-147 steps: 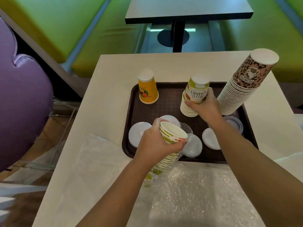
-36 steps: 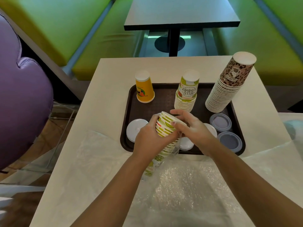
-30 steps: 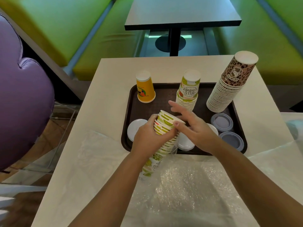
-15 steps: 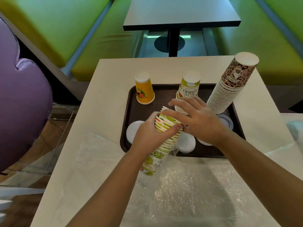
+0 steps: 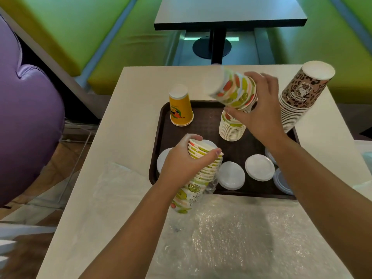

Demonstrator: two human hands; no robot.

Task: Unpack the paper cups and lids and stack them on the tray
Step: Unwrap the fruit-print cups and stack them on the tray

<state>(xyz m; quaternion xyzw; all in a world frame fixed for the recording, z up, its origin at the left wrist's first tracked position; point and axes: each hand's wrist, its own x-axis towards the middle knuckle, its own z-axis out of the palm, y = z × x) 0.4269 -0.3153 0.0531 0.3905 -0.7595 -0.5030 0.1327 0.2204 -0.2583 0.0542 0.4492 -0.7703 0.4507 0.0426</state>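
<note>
Since half a second ago, right hand (image 5: 259,115) lifted away, clenched round a blurred, tilted batch of cups (image 5: 235,91), directly above the fruit-print stack (image 5: 231,127) on the tray (image 5: 203,125). Nearer, left hand (image 5: 185,160) grasping sleeve stack (image 5: 199,168) at tray's front edge.

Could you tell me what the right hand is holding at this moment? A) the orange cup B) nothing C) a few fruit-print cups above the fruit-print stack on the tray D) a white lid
C: the right hand grips a few fruit-print cups, tilted and blurred, just above the fruit-print stack on the tray.
</note>
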